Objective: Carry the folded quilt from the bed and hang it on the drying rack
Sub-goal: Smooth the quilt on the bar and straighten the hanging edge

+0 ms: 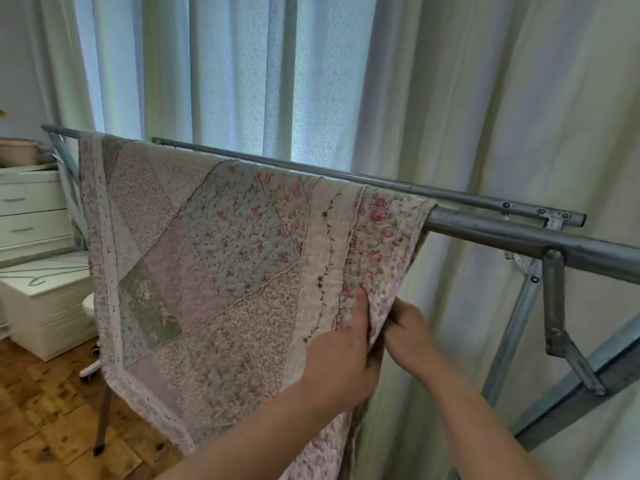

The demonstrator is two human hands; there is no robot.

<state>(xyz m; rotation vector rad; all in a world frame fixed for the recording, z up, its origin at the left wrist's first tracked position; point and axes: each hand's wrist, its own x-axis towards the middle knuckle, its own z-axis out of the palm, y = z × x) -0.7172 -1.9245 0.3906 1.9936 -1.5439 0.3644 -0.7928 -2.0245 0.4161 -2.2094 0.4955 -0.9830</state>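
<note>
A floral patchwork quilt [214, 258] hangs draped over the near grey metal bar of the drying rack [519, 237], reaching down toward the floor. My left hand [343, 355] pinches the quilt's right edge, thumb on the front face. My right hand [412, 330] grips the same edge from behind, just to the right, with its fingers hidden in the fabric. Both hands are below the bar, at the quilt's right side.
A second, thinner rack bar [346, 174] runs behind the first. Folding struts and legs [554, 306] of the rack stand at the right. Pale curtains [277, 81] hang close behind. White drawers [34, 209] and a chair base stand at the left on the wooden floor [45, 420].
</note>
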